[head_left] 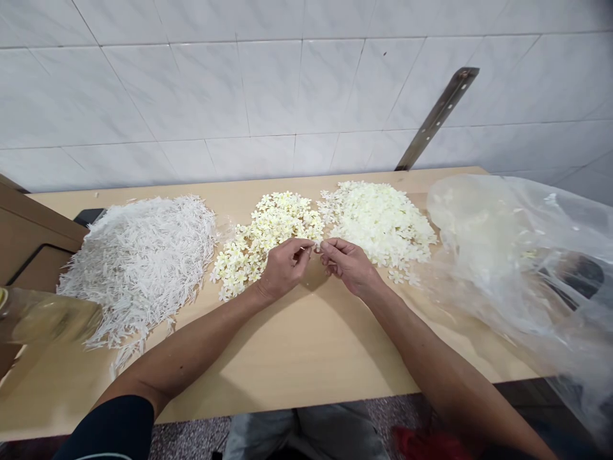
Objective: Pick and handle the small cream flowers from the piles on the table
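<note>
My left hand [283, 267] and my right hand [345, 263] meet over the middle of a light wooden table [297, 345], fingers pinched together on a small white flower piece [317, 245] held between them. Just behind the left hand lies a pile of small flowers with yellowish centres [268, 233]. A pile of plain cream flower petals [378, 217] lies behind the right hand. A big heap of thin white plastic stems [141, 262] covers the table's left part.
A large clear plastic bag [522, 268] with a few flowers inside lies at the right end of the table. A white tiled wall [268, 89] runs behind, with a slanted metal strip [438, 115]. A brown cabinet [29, 236] stands at the left.
</note>
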The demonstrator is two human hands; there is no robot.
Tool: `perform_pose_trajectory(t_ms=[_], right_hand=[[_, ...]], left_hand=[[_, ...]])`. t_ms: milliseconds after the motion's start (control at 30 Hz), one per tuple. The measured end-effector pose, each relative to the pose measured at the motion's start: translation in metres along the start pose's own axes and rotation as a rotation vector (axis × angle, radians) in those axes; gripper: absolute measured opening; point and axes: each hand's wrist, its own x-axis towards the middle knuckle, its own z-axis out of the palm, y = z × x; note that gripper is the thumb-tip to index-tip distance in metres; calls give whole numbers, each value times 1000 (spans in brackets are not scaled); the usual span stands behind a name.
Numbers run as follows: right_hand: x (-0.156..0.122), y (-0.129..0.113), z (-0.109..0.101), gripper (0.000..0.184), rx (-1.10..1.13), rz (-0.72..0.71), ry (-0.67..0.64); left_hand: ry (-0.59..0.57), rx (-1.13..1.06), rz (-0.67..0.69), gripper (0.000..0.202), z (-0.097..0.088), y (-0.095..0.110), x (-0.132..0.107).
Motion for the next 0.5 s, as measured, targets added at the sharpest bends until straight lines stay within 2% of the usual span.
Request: perform_pose_trajectory(t_ms=[67,167,367,500], right_hand=[[0,-1,0,43,-19,-23,15],[0,-2,-1,45,-41,-39,24],[1,-2,-6,47,-146,-41,36],[0,-4,-6,42,-178,-41,48]], left_hand=[[20,-122,-157,24,2,1,0],[14,-251,-284,26,5,0,1],[14,-323,-383,23,5,-1,4],[22,-345,-419,20,5,-1,5]])
